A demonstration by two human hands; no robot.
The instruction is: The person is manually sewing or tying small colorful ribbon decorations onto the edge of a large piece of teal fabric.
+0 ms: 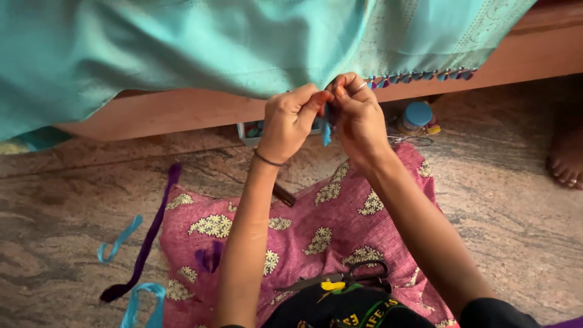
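Note:
A turquoise cloth (182,42) hangs over the edge of a wooden bed frame (182,112). A row of small blue and purple tassels (422,76) runs along its right hem. My left hand (290,121) and my right hand (357,115) meet at the hem, fingertips pinched together on the cloth's edge. A short blue thread strand (327,132) dangles between them. My right hand wears a ring; my left wrist has a thin dark bangle.
A pink flowered cloth (316,231) covers my lap, with black-handled scissors (358,274) on it. Purple strip (149,234) and light blue strips (118,242) lie on the stone floor. A small box (250,130), a blue-lidded jar (417,116) and another person's bare foot (566,161) are nearby.

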